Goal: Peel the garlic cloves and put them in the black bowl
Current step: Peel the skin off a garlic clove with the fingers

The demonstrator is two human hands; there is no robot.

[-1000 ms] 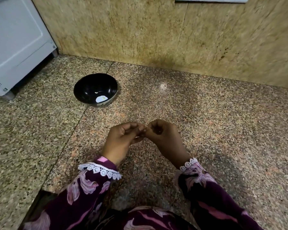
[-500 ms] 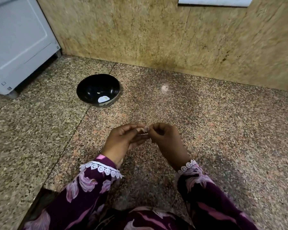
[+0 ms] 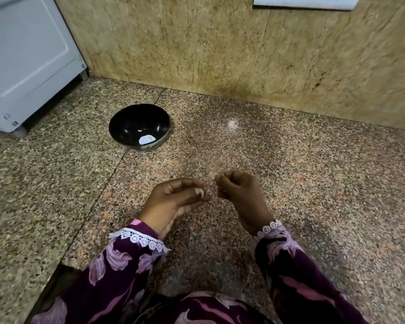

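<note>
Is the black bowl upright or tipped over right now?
Upright. The black bowl sits on its base on the granite floor, its opening facing up, with a small pale piece and a white patch visible inside.

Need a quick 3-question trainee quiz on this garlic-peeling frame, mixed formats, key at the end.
1. True or false: the black bowl sits on the floor, ahead and to the left of both hands.
2. Which hand pinches the pale garlic clove? A) left hand B) right hand
3. Fill in: the right hand's fingertips pinch a small pinkish scrap of ____.

Key: 1 true; 2 A; 3 peel (apparently; it is small and blurred).
</note>
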